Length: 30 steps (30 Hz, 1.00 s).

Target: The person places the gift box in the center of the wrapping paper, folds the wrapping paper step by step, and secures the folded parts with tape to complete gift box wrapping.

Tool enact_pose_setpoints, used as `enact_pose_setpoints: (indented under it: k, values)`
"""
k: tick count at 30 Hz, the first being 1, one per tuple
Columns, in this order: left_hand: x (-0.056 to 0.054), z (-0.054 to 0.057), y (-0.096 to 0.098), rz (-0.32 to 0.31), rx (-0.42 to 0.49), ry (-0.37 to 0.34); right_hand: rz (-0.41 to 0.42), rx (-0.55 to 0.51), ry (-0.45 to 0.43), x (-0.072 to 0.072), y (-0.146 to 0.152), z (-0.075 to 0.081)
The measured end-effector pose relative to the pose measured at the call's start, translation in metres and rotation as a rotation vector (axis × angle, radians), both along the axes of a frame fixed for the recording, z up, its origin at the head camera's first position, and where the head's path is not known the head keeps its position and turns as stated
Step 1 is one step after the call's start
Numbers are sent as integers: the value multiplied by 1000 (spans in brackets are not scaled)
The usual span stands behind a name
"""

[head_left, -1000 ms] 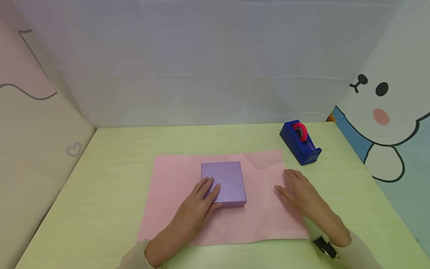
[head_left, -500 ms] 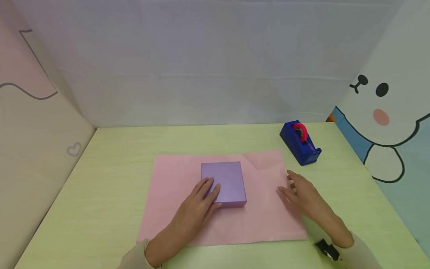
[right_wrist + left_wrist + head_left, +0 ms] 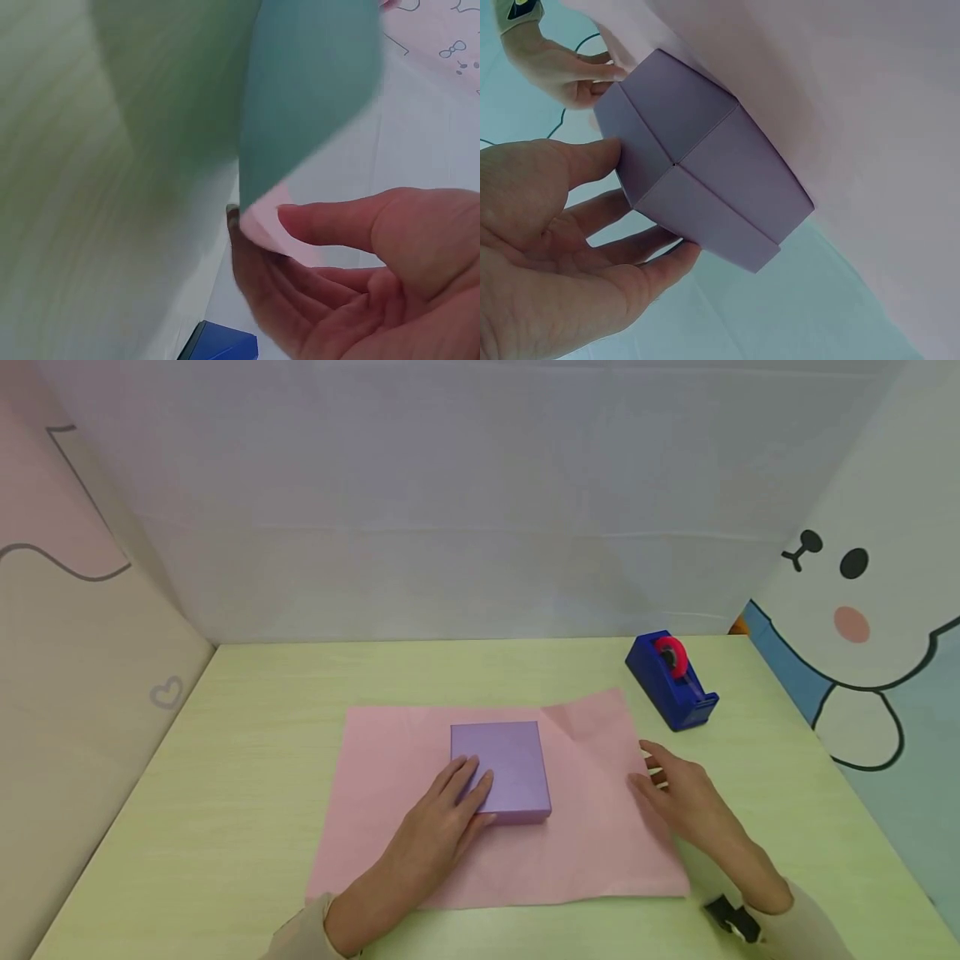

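A lavender square box (image 3: pixel 513 768) sits on a pink sheet of paper (image 3: pixel 390 752). My left hand (image 3: pixel 427 835) lies over its near-left corner, fingers fairly straight on the lid and thumb along the front side. Box and thumb also show in the left wrist view, where the left hand (image 3: pixel 562 247) straddles the corner. At the sheet's right edge, my right hand (image 3: pixel 686 797) holds the paper between thumb and fingers, and the edge is slightly raised. In the right wrist view the lifted sheet (image 3: pixel 307 90) shows a teal-looking underside, its edge between the right hand's (image 3: pixel 337 270) thumb and fingers.
Behind the right hand stands a blue tape dispenser (image 3: pixel 671 681) with a red-cored roll. A black strap piece (image 3: pixel 731 918) is at the right wrist. The pale green table (image 3: pixel 225 777) meets printed panels at left and right and a plain whitish backdrop.
The right hand's fingers have curled in and the hand has shifted slightly right. The paper's far-right corner has risen a little. The left hand and box have stayed put.
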<state>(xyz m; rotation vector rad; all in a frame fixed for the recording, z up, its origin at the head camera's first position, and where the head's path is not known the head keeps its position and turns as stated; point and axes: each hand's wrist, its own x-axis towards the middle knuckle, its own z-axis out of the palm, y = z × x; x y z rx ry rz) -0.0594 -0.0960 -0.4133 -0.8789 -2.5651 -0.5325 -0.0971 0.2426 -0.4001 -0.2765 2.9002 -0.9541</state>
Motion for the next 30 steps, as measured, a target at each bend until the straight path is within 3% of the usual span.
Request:
enact_pose_setpoints:
  k: [9,18,30]
  values:
    - [0,0,-1,-1,1,18,-49,-24,99,-1,-3,4]
    - [0,0,-1,2,-5,-10,-61,-55,213,-4,-6,7]
    - [0,-1,0,-1,-9,5,-54,-94,317,-7,-11,9]
